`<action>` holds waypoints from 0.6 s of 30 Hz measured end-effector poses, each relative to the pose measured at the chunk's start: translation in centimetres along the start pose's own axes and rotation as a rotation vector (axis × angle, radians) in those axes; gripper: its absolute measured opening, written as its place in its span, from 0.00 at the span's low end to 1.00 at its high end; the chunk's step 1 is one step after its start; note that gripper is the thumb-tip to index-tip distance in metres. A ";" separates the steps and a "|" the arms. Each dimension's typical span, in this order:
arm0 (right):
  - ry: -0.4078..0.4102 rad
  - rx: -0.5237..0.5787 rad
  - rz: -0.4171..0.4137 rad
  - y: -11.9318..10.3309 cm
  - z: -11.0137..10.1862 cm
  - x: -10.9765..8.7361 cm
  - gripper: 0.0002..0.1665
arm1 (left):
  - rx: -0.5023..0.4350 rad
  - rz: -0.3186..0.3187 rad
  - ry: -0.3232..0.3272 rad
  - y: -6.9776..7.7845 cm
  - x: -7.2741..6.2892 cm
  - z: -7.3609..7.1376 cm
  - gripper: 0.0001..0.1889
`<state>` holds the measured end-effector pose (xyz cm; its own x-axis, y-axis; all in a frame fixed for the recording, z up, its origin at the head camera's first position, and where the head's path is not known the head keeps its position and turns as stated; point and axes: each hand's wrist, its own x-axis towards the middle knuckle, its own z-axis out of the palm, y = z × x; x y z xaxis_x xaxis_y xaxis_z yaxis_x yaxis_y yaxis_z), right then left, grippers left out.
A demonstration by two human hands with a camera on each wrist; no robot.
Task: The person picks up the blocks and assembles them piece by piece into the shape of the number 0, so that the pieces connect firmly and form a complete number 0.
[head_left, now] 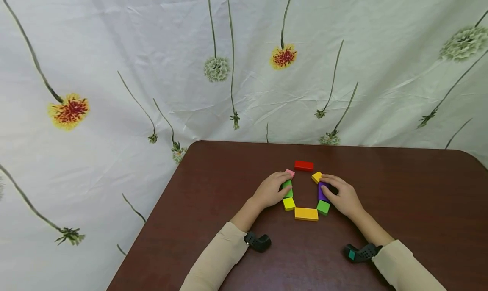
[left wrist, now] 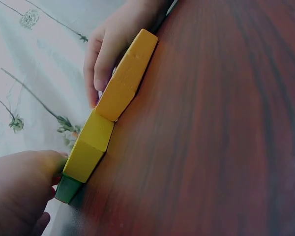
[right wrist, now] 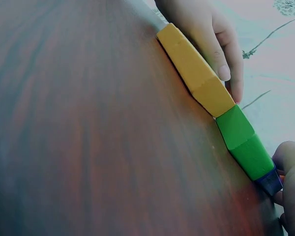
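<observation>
Several coloured blocks form a ring on the table. My left hand [head_left: 273, 189] lies along the ring's left side. Its fingertips touch a small pink block [head_left: 290, 172], and its thumb rests by a long green block [head_left: 287, 189]. A small yellow block [head_left: 289, 204] sits just nearer. On the right side, my right hand [head_left: 344, 196] reaches a small orange-yellow block [head_left: 316, 177] with its fingertips. Its thumb lies against a purple block [head_left: 323, 192], partly covered by the hand. A small green block [head_left: 323, 207] adjoins the purple one. Both hands' outer fingers are largely hidden.
At the ring's far end lies a red block [head_left: 303, 166], apart from its neighbours. An orange block [head_left: 306, 214] closes the near end. The brown table [head_left: 419, 206] has a far edge against a flower-printed white cloth [head_left: 251, 92]. Each wrist wears a black band.
</observation>
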<state>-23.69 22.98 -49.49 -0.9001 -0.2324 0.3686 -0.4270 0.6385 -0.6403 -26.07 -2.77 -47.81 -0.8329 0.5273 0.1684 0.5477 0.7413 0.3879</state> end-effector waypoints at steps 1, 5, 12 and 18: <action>0.002 0.001 -0.002 0.0 0.0 0.0 0.18 | 0.000 0.000 0.004 0.0 0.0 0.0 0.23; 0.011 0.013 -0.011 0.0 0.1 0.2 0.18 | -0.009 0.006 0.019 0.0 -0.1 -0.1 0.22; 0.066 0.111 0.021 -0.1 -0.4 0.5 0.19 | -0.021 0.010 0.038 -0.1 -0.3 0.1 0.22; 0.045 0.117 0.027 -0.4 -1.1 2.8 0.20 | -0.034 0.014 0.050 0.0 -0.2 0.2 0.22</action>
<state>-25.96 22.84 -47.42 -0.9078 -0.1809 0.3784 -0.4120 0.5536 -0.7237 -25.89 -2.82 -48.01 -0.8285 0.5153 0.2191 0.5571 0.7189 0.4157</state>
